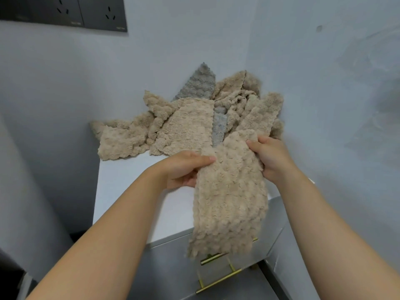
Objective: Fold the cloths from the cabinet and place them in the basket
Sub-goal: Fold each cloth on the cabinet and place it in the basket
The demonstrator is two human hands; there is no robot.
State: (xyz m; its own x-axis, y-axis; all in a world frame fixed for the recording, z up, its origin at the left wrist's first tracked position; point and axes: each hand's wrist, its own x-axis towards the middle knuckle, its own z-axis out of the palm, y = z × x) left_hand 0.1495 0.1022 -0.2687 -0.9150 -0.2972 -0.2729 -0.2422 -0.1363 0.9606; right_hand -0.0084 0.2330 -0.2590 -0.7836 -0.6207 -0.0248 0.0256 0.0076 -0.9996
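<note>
Left hand (pixel 186 167): pinching beige fleece cloth (pixel 229 202), upper edge.
Right hand (pixel 270 158): gripping opposite edge.
Cloth: hanging unfolded over cabinet top (pixel 134 187).
Pile of cloths (pixel 184 124): heaped unfolded, back corner.
Progress: apparently early.

A single head-worn wide-angle camera is looking forward and down.
It is sitting close over the white tabletop (pixel 134 191), facing a corner where two pale walls (pixel 324 94) are meeting. Both forearms (pixel 108 234) are running up from the bottom edge, the left hand (pixel 184 169) and right hand (pixel 270 159) are gripping the beige cloth (pixel 229 202) at mid-frame, and dark wall sockets (pixel 65 11) are showing at the top left.
</note>
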